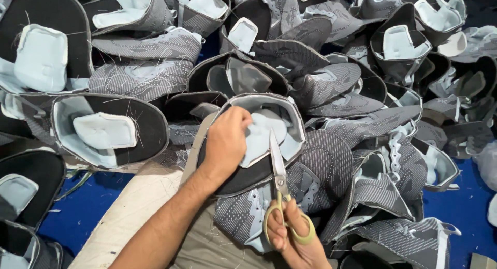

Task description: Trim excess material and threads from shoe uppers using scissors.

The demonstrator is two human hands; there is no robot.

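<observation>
My left hand [225,142] grips the rim of a grey knitted shoe upper [259,196] turned inside out, its fingers pressed into the pale blue lining [261,134]. My right hand [295,238] holds yellow-handled scissors [279,188] by the loops. The steel blades point up and away from me into the opening of the upper, beside the lining's edge. The upper rests on a tan board under my forearm.
A big heap of grey and black shoe uppers [331,77] with pale blue linings fills the far and right side. More uppers [106,129] lie at the left. A tan board [134,207] sits on a blue surface [83,207].
</observation>
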